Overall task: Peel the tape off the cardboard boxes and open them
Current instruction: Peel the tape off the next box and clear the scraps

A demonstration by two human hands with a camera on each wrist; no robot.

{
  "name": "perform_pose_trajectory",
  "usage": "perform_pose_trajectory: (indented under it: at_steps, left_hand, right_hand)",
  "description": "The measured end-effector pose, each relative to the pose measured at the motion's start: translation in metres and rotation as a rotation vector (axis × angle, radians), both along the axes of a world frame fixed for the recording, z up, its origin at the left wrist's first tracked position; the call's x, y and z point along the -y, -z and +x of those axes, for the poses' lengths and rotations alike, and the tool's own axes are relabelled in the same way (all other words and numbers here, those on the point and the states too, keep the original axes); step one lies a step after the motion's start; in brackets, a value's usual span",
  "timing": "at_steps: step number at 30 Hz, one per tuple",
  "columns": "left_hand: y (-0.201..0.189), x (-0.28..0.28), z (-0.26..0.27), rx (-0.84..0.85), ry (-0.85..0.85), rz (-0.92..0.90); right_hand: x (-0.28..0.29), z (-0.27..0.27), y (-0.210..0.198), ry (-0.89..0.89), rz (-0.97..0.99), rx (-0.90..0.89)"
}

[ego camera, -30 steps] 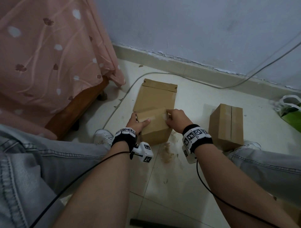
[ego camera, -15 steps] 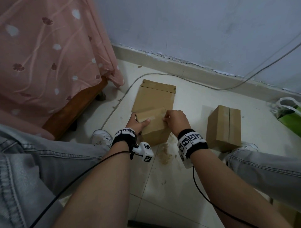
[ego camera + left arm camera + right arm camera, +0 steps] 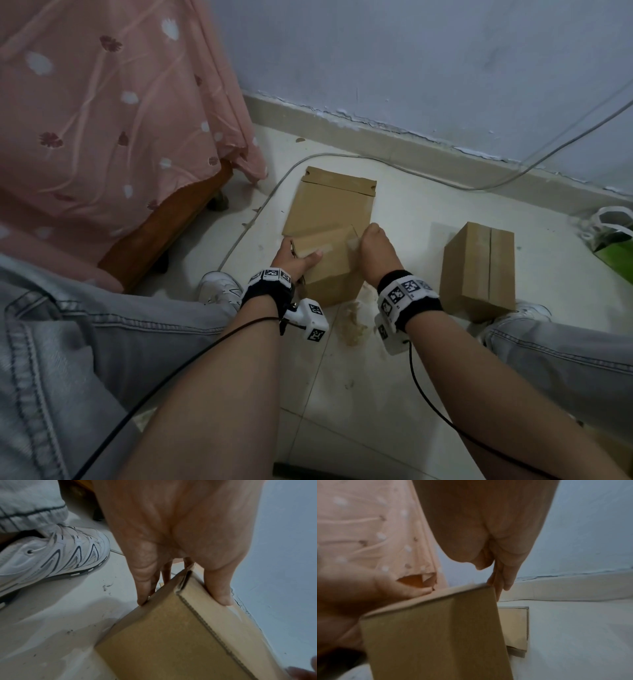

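A small cardboard box point(image 3: 329, 270) stands on the floor tiles between my knees. My left hand point(image 3: 295, 257) grips its left end, thumb flat on top and fingers down the side point(image 3: 143, 588). A strip of clear tape point(image 3: 323, 248) runs across the top of the box point(image 3: 171, 635). My right hand point(image 3: 376, 248) is at the box's top right edge, thumb tucked against the fingers point(image 3: 499, 577), and seems to pinch the pale tape end point(image 3: 352, 243). A second box point(image 3: 479, 270) with a taped seam stands to the right.
A flattened cardboard piece point(image 3: 330, 202) lies just behind the held box. Peeled scraps point(image 3: 352, 329) litter the floor in front. A bed with a pink sheet point(image 3: 102, 120) is at the left, a cable point(image 3: 428, 174) runs along the wall, and a green bag point(image 3: 613, 240) sits far right.
My right hand has slid from the top of the box to its right edge and risen slightly. My left hand keeps its grip in the same place.
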State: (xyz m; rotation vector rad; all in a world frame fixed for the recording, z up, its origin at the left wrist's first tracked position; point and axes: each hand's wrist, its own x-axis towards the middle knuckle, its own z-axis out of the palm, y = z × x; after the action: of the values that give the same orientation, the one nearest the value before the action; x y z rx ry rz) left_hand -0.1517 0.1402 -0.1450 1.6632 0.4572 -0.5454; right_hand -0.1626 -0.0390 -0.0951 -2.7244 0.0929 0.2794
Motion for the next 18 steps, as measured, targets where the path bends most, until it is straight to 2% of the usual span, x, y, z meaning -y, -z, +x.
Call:
perform_pose_trajectory:
  at_steps: [3,12,15,18]
  left_hand:
    - [-0.002,0.001,0.001,0.006,-0.002,-0.005]
    - [-0.004,0.001,-0.002,-0.006,0.0,0.012]
    - [-0.005,0.001,-0.003,0.011,0.012,0.019]
    - [-0.007,0.0,-0.003,0.004,0.022,0.026]
  right_hand:
    - [0.011,0.007,-0.01,0.034,0.07,0.055]
    - [-0.011,-0.004,-0.011,-0.077,-0.22,0.071]
    - [-0.017,-0.004,-0.016,-0.12,-0.271,0.038]
    - [-0.013,0.002,-0.01,-0.094,-0.211,-0.047]
